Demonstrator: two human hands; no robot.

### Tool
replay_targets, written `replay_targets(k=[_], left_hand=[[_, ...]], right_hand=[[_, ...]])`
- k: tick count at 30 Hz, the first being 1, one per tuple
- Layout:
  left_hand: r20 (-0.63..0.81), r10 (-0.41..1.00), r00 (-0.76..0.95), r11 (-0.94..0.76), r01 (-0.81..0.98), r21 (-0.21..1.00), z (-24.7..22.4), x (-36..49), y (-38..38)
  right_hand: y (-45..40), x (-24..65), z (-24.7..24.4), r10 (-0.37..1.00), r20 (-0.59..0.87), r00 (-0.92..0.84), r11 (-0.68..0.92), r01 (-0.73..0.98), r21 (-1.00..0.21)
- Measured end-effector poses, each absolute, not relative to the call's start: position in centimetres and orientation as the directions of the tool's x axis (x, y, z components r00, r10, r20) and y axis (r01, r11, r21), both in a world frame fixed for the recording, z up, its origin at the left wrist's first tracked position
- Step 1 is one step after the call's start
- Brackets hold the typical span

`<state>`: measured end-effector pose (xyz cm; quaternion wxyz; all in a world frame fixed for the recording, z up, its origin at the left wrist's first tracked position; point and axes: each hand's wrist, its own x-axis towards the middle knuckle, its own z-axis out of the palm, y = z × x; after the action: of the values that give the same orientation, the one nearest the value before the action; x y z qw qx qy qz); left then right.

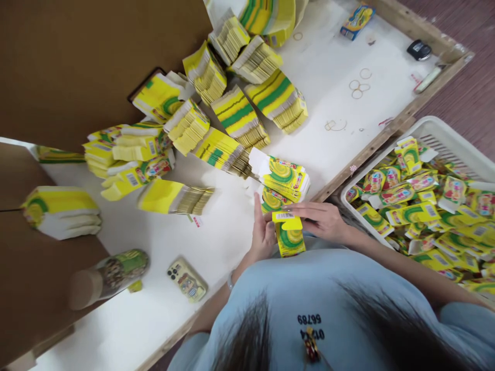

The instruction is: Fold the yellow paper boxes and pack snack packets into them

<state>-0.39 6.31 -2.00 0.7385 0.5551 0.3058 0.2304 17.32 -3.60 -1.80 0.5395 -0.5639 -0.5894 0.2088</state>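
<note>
A small yellow carton (291,241) with a green swirl is upright in front of my chest, its barcode flap at the top. My left hand (263,234) grips the carton's left side, thumb against it and a finger pointing up. From the right, my right hand (325,219) has its fingers closed together over the carton's top flap. Just beyond my hands, a stack of flattened cartons (284,175) lies fanned at the table edge. Another yellow carton shows partly behind my fingers.
More bundles of flat cartons (235,116) spread over the white table (317,56). A white basket (348,193) of folded cartons stands at the right. A phone (187,279) and a jar (119,273) lie left; rubber bands (359,88), a blue box (358,21) and a black object (419,50) lie farther back.
</note>
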Motion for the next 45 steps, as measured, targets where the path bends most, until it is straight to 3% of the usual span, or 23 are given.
replay_targets(k=[3, 5, 8, 12, 16, 18, 21, 24, 25, 27, 29, 30, 31, 33, 35, 39, 42, 45], left_hand=[[-0.196, 0.662, 0.723, 0.165, 0.114, 0.980, -1.4, -0.7, 6.9], [-0.168, 0.659, 0.733, 0.076, 0.156, 0.985, -1.0, -0.8, 7.5], [-0.118, 0.658, 0.744, -0.016, 0.171, 0.985, -0.6, -0.8, 8.0], [-0.081, 0.671, 0.737, -0.083, 0.184, 0.979, -1.2, -1.0, 7.7], [-0.029, 0.713, 0.701, -0.157, 0.200, 0.967, -2.4, -1.5, 6.8], [-0.036, 0.702, 0.711, -0.186, 0.232, 0.955, -2.8, -1.6, 6.7], [0.033, 0.699, 0.715, -0.316, 0.267, 0.910, -3.1, -1.1, 8.3], [0.186, 0.790, 0.584, -0.493, 0.425, 0.759, -3.7, -0.4, 11.9], [0.193, 0.839, 0.508, -0.479, 0.523, 0.706, -4.1, -0.2, 13.3], [0.113, 0.908, 0.403, -0.371, 0.649, 0.664, -5.2, -0.1, 15.9], [-0.044, 0.919, 0.391, -0.261, 0.689, 0.677, -6.2, -0.2, 17.8], [-0.099, 0.905, 0.414, -0.240, 0.688, 0.685, -6.6, -0.3, 18.4], [-0.121, 0.885, 0.450, -0.251, 0.678, 0.691, -6.8, -0.5, 18.9], [-0.066, 0.841, 0.537, -0.355, 0.639, 0.683, -6.6, -0.9, 19.4], [0.058, 0.798, 0.600, -0.487, 0.584, 0.649, -5.8, -1.5, 19.5], [0.251, 0.796, 0.552, -0.557, 0.503, 0.661, -2.9, -2.3, 18.0], [0.278, 0.847, 0.453, -0.485, 0.445, 0.753, -0.5, -2.4, 15.8], [0.283, 0.887, 0.366, -0.417, 0.367, 0.832, 1.2, -1.9, 13.8]], right_hand=[[-3.9, 17.6, -1.4, 0.942, 0.275, 0.194, 0.205, 0.319, -0.925], [-3.9, 17.1, -1.0, 0.977, 0.043, 0.211, 0.009, 0.159, -0.987], [-3.6, 16.0, -0.4, 0.962, -0.232, 0.147, -0.218, -0.102, -0.971], [-3.3, 16.4, -0.1, 0.943, -0.321, 0.084, -0.289, -0.268, -0.919], [-2.9, 17.3, -0.2, 0.934, -0.345, -0.097, -0.354, -0.387, -0.851], [-2.8, 17.1, -0.5, 0.931, -0.351, -0.101, -0.361, -0.404, -0.841], [-3.3, 17.5, -0.6, 0.921, -0.379, 0.090, -0.334, -0.321, -0.886], [-5.2, 20.8, 0.3, 0.820, -0.383, 0.426, -0.438, 0.037, -0.898], [-6.2, 22.5, 0.9, 0.752, -0.376, 0.541, -0.548, 0.197, -0.813], [-8.3, 25.9, 2.0, 0.576, -0.375, 0.727, -0.806, 0.426, -0.412], [-10.0, 28.2, 2.9, 0.430, -0.303, 0.851, -0.889, 0.457, 0.024], [-10.5, 28.8, 3.2, 0.403, -0.241, 0.883, -0.883, 0.445, 0.150], [-10.7, 29.1, 3.2, 0.412, -0.177, 0.894, -0.873, 0.443, 0.202], [-10.0, 28.5, 2.9, 0.497, -0.061, 0.866, -0.855, 0.500, 0.139], [-8.1, 27.0, 2.2, 0.627, 0.027, 0.778, -0.776, 0.628, -0.055], [-2.5, 22.2, 0.9, 0.835, 0.319, 0.449, -0.275, 0.842, -0.464], [1.5, 17.9, 0.0, 0.820, 0.507, 0.266, 0.069, 0.833, -0.549], [3.6, 14.8, -1.0, 0.864, 0.456, 0.214, 0.129, 0.781, -0.611]])
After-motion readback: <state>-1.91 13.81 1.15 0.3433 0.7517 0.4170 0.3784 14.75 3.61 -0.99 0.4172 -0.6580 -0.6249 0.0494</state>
